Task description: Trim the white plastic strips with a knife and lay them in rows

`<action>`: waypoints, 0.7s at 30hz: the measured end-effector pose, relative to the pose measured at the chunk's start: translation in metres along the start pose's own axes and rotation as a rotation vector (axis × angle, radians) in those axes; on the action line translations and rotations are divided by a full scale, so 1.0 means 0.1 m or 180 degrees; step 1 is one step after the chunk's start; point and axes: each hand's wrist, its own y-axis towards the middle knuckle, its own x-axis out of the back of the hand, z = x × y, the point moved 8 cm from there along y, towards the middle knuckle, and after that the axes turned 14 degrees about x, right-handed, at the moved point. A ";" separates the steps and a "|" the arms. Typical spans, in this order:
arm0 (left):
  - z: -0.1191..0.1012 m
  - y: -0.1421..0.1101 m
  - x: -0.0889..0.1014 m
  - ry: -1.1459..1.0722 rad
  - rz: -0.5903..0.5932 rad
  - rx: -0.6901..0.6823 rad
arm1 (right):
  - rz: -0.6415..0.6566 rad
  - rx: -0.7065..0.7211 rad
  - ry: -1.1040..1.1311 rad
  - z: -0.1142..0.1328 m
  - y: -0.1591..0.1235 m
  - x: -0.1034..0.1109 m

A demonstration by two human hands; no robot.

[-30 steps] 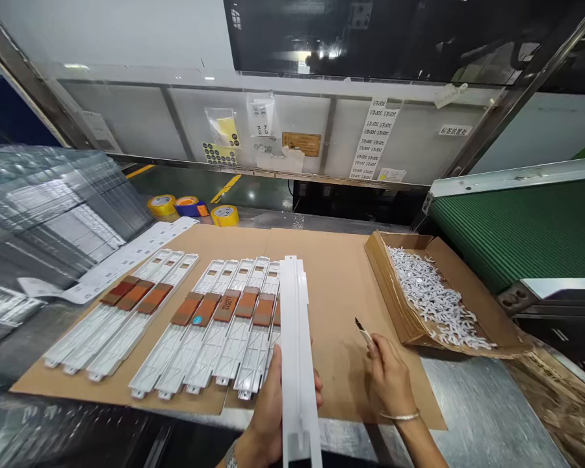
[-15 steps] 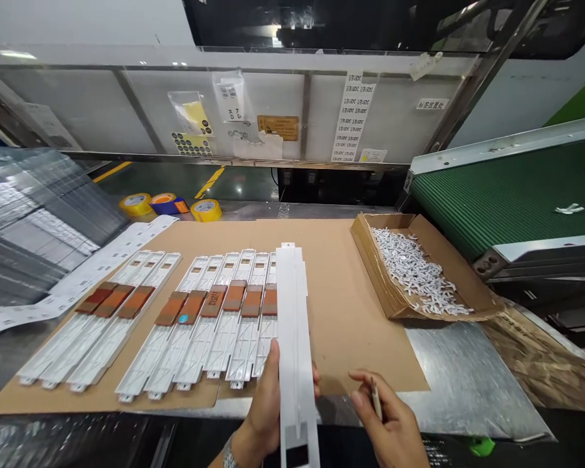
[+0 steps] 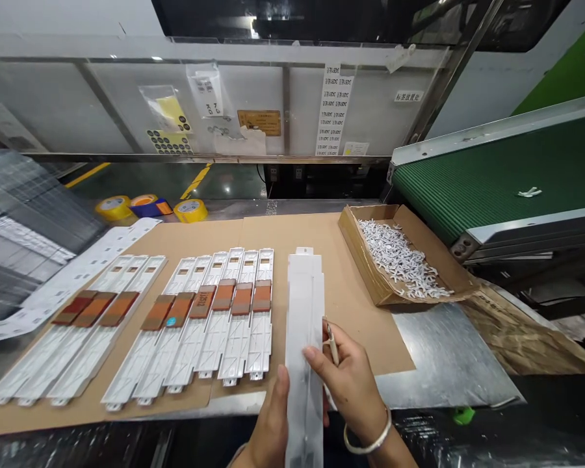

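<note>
Hold the white plastic strip [image 3: 305, 292] steady at lower centre of the frame, left hand [image 3: 273, 422] gripping its edge, right hand [image 3: 346, 383] pinching the small craft knife [image 3: 332, 344], tip clear of the strip.

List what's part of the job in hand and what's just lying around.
Part of the job:
- left hand gripping a long white plastic strip
- right hand pinching a slim pale-handled knife
- row of white plastic strips with orange-brown labels
- flat brown cardboard sheet

Lying around:
- yellow tape rolls
- green ribbed conveyor belt
- brown cardboard tray of small white plastic pieces
</note>
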 end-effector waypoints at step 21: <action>0.26 0.10 0.27 -0.0880 -0.0331 -0.0024 | -0.0560 0.0402 -0.1007 -0.08 0.01 0.10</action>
